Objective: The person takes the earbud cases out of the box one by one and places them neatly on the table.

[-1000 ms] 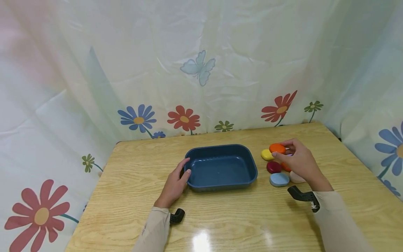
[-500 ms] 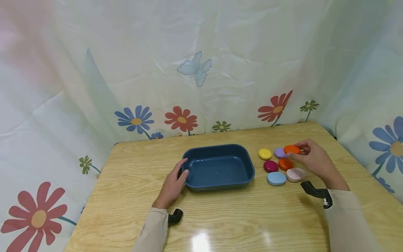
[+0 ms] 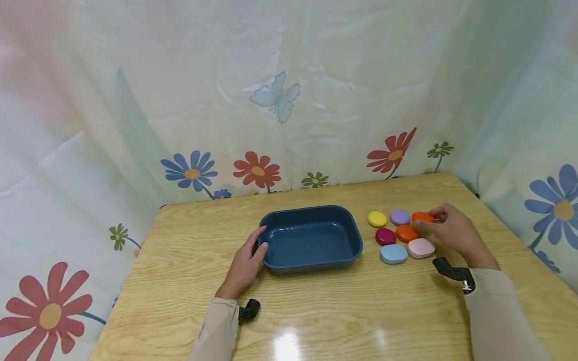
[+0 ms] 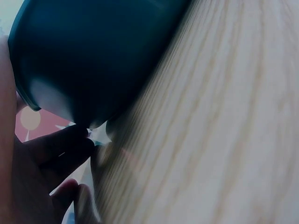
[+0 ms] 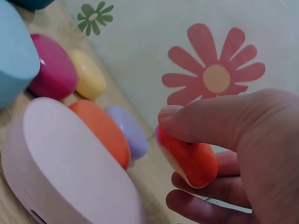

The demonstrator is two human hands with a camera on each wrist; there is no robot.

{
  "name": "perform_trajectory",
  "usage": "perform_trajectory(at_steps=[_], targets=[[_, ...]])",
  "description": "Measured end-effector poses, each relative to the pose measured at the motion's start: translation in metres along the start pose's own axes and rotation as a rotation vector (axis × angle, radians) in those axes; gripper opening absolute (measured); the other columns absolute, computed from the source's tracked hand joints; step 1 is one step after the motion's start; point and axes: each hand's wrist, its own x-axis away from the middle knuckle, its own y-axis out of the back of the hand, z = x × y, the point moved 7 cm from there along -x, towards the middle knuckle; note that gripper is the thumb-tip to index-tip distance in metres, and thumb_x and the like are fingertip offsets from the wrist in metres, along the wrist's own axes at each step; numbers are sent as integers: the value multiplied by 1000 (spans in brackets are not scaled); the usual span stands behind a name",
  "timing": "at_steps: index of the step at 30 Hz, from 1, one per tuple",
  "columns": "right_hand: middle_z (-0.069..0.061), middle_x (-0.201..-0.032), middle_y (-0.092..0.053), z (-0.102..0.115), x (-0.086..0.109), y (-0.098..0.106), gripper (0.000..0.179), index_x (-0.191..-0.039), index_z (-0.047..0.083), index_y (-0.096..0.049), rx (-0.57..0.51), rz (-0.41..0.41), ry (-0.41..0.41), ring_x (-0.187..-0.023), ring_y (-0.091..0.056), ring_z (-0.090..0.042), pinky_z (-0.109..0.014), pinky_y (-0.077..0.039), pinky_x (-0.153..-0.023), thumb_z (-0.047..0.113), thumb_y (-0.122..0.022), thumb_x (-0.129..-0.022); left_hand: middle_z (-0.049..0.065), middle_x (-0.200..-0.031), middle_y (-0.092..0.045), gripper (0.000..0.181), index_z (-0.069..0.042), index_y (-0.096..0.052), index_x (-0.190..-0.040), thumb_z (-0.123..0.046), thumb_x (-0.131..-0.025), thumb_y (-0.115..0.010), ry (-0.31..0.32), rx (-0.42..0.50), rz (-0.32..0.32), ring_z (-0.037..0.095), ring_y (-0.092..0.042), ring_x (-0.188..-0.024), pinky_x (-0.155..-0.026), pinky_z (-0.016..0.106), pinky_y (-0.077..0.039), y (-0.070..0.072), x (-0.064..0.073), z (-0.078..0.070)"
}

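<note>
My left hand [image 3: 244, 263] grips the left end of a dark blue rectangular tray [image 3: 311, 265], thumb at the rim; in the left wrist view its fingers [image 4: 65, 149] curl beside the tray's wall. At the back right, my right hand [image 3: 456, 230] pinches a glossy orange oval piece [image 5: 191, 158] between thumb and fingertips. Whether that piece touches the table is unclear. Left of it lies a lilac oval piece [image 3: 400, 217], with a second orange-red one [image 3: 407, 233] in front. A pale pink oval piece [image 3: 421, 248] lies just left of the right wrist.
Yellow [image 3: 377, 219], maroon [image 3: 386, 236] and light blue [image 3: 394, 253] oval pieces lie between the tray and the right hand. The wooden table [image 3: 325, 311] ends at a flowered curtain [image 3: 217, 115] behind.
My right hand has carried the orange piece right, from over the yellow and maroon pieces to beside the lilac one, and lower. The pieces beneath came into view. My left hand stays at the tray.
</note>
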Motion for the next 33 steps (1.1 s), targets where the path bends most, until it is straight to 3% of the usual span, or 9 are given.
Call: perform_trajectory(at_steps=[5,12,17,27,33], targets=[[-34,-120,-52,-6,-6,1,81,-127,-13,-44,35,-25,1,-100,-51,-44,-41,-45,-74,55,-69,-90,-8,-158,-35,46,-42,-38,-153,-42,-107,-46,15,1,-2,17,-33,-144,-116,49,-31,1,2,1],[-34,-120,-51,-12,-16,-6,82,-127,-13,-43,35,-29,-8,-100,-50,-45,-46,-48,-78,56,-68,-90,-8,-158,-35,45,-46,-38,-151,-44,-106,-46,41,-3,-11,17,-33,-145,-116,50,-30,5,6,6],[-36,-120,-49,-17,-21,-8,82,-127,-15,-42,49,-16,-28,-100,-48,-47,-53,-48,-81,55,-67,-92,-7,-157,-36,45,-44,-39,-151,-40,-107,-47,34,6,-11,17,-33,-144,-116,50,-30,5,5,6],[-35,-120,-49,-25,-35,-3,80,-127,-12,-43,121,47,-26,-99,-49,-46,-51,-48,-79,53,-70,-90,-7,-157,-36,48,-43,-39,-152,-49,-105,-45,13,14,-2,16,-33,-144,-116,50,-31,1,2,4],[-37,-123,-49,-26,-38,1,74,-128,-13,-44,143,64,-16,-102,-49,-48,-56,-48,-82,46,-71,-91,-5,-157,-37,47,-41,-39,-152,-46,-106,-46,-9,14,-3,18,-34,-144,-116,51,-31,-1,0,1]])
